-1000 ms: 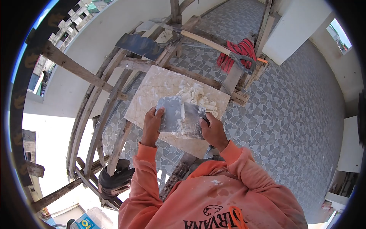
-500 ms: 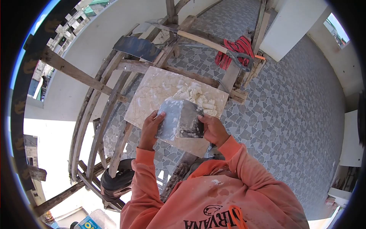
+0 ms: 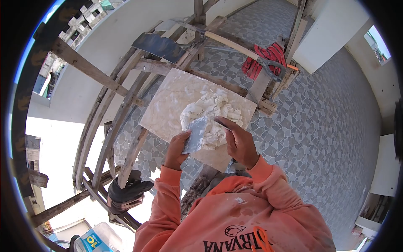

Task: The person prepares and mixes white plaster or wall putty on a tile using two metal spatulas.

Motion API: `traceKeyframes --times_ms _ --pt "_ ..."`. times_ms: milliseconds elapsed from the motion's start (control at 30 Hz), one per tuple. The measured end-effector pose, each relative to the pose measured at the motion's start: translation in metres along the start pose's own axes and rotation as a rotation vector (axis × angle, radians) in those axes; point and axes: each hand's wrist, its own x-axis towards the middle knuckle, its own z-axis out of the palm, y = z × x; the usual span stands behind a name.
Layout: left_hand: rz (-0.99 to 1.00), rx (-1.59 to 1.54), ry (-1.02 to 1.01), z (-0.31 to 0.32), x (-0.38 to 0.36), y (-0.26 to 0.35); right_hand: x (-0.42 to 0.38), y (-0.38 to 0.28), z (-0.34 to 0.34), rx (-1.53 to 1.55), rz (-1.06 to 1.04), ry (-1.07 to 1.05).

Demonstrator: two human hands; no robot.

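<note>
A mound of off-white putty [image 3: 210,107] lies on a beige marbled board [image 3: 161,111] in front of me. My left hand [image 3: 177,147] is closed on the edge of a flat grey putty blade [image 3: 194,135], which sits low against the near left side of the mound. My right hand [image 3: 241,143] is closed on a second, dark putty blade [image 3: 221,122]. That blade is seen nearly edge-on, and its lower part is hidden by the hand or the putty.
Wooden beams [image 3: 119,113] frame the left side. Beyond the board lie a shovel [image 3: 231,44], a red striped cloth [image 3: 264,59] and a dark bent sheet [image 3: 159,47]. Black gloves [image 3: 128,191] hang at lower left, near a clear plastic container [image 3: 98,241]. Stone-patterned floor [image 3: 306,138] extends right.
The two blades were side by side above the board, covering part of the putty. Now they are apart, the right one turned edge-on, and more of the putty mound shows.
</note>
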Motion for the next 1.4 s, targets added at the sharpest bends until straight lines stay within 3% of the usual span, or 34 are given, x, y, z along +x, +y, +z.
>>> traceKeyframes --times_ms 67,133,200,300,500,600,633,733,767,900,1033,1133,1233,1333,1400 --pt "-0.019 -0.046 -0.047 0.005 0.002 -0.008 -0.007 -0.001 0.009 -0.076 -0.264 -0.114" --pt "0.086 -0.101 -0.096 0.009 0.007 -0.019 -0.021 0.004 0.017 -0.212 -0.296 -0.193" --pt "0.202 -0.054 -0.131 0.008 0.009 -0.022 -0.029 0.016 0.021 -0.293 -0.297 -0.214" --pt "0.084 -0.082 -0.036 0.012 0.004 -0.014 -0.036 0.034 0.013 -0.375 -0.288 -0.236" --pt "0.120 0.012 0.007 0.015 -0.005 -0.008 -0.041 0.068 -0.019 -0.494 -0.224 -0.217" --pt "0.169 0.012 0.014 0.015 -0.011 0.000 -0.050 0.075 -0.031 -0.312 0.006 -0.119" --pt "0.156 0.015 0.014 0.016 -0.013 0.003 -0.043 0.052 -0.034 -0.135 0.319 -0.066" --pt "0.112 0.027 -0.017 0.021 -0.013 0.009 -0.019 0.029 -0.041 0.527 0.594 0.069" --pt "0.091 0.034 -0.041 0.022 -0.012 0.009 -0.015 0.036 -0.037 0.623 0.629 0.097" --pt "-0.001 0.052 -0.071 0.043 -0.016 -0.003 0.010 0.046 -0.027 0.690 0.762 0.064" --pt "-0.040 -0.012 -0.082 0.056 -0.022 -0.009 0.009 0.059 -0.015 0.518 0.850 0.000" --pt "-0.031 -0.094 -0.072 0.036 -0.004 -0.019 -0.003 0.063 -0.011 0.494 0.926 -0.078" --pt "0.018 -0.136 0.007 0.027 0.007 -0.011 -0.010 0.033 -0.019 0.660 0.985 -0.166" --pt "0.088 -0.172 -0.030 0.017 0.013 0.020 -0.033 0.031 -0.022 0.245 0.897 -0.449" --pt "0.197 -0.036 -0.045 0.017 0.014 0.042 -0.046 0.033 -0.023 0.443 0.943 -0.295"
